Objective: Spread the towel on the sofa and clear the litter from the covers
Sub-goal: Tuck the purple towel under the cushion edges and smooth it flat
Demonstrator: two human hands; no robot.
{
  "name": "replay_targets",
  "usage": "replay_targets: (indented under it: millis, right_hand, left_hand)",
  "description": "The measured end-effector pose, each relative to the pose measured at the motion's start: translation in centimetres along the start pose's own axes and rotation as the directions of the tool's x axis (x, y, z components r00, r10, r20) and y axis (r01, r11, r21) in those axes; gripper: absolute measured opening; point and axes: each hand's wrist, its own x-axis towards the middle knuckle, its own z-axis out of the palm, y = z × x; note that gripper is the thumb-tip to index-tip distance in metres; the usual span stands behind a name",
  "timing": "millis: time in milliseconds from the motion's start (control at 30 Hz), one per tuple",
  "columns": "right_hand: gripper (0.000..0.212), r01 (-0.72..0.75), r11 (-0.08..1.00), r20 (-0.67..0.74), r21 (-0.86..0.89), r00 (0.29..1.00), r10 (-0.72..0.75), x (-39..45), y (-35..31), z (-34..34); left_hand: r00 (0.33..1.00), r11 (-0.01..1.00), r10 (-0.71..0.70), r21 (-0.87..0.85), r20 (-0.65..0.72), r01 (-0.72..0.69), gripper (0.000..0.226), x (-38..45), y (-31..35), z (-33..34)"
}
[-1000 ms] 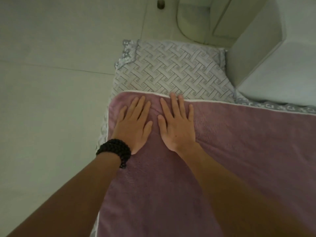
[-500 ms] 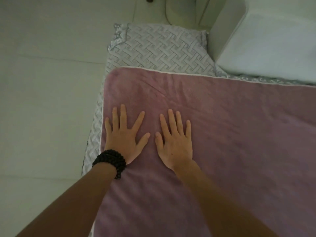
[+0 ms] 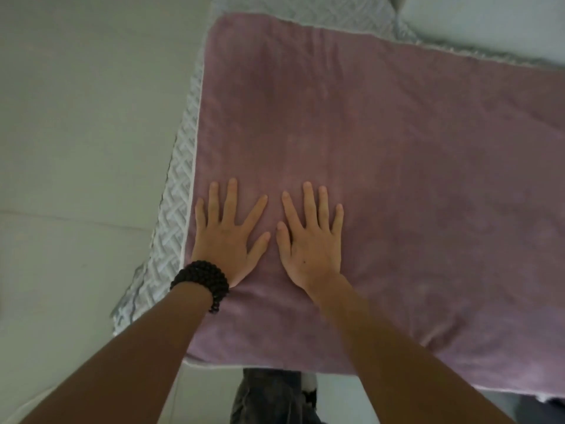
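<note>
A mauve towel [image 3: 382, 142] with a thin white edge lies flat over the sofa seat and reaches its near edge. A grey woven-pattern cover [image 3: 177, 209] shows as a strip along the towel's left side and at the far end. My left hand [image 3: 227, 237], with a black bead bracelet at the wrist, rests palm-down on the towel with fingers spread. Close beside it my right hand [image 3: 312, 240] also lies flat on the towel, fingers apart. Neither hand holds anything. No litter is visible.
Pale tiled floor [image 3: 76, 148] lies left of the sofa. A white block-like sofa arm or back [image 3: 489, 22] stands at the top right. A leg in dark trousers [image 3: 269, 396] shows below the towel's near edge.
Both flat hands have slid along the towel from its far edge toward its near edge. The view has tilted down, so the near edge of the towel now shows.
</note>
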Motion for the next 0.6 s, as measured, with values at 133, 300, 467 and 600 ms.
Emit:
replay_targets:
  millis: [133,300,467,600]
  right_hand:
    - [0.057,0.03,0.999,0.008,0.013,1.0,-0.03,-5.6,-0.6,1.1]
    - [0.056,0.053,0.998,0.005,0.014,0.999,-0.053,-13.0,-1.7,3.0]
    - [0.059,0.061,0.998,0.04,-0.007,0.997,-0.06,-18.2,-2.9,5.2]
    - [0.075,0.106,0.994,0.061,0.02,0.992,-0.107,-20.5,-3.5,5.2]
  left_hand:
    - [1.0,1.0,0.001,-0.014,0.007,-0.001,0.066,-5.9,1.2,1.6]
    - [0.999,0.999,0.038,-0.001,0.033,-0.038,0.066,-12.0,1.6,3.4]
    - [0.995,0.996,0.088,0.004,0.048,-0.088,0.066,-16.9,1.4,4.9]
    - [0.968,0.973,0.232,-0.008,0.099,-0.232,0.09,-19.7,-0.4,4.8]
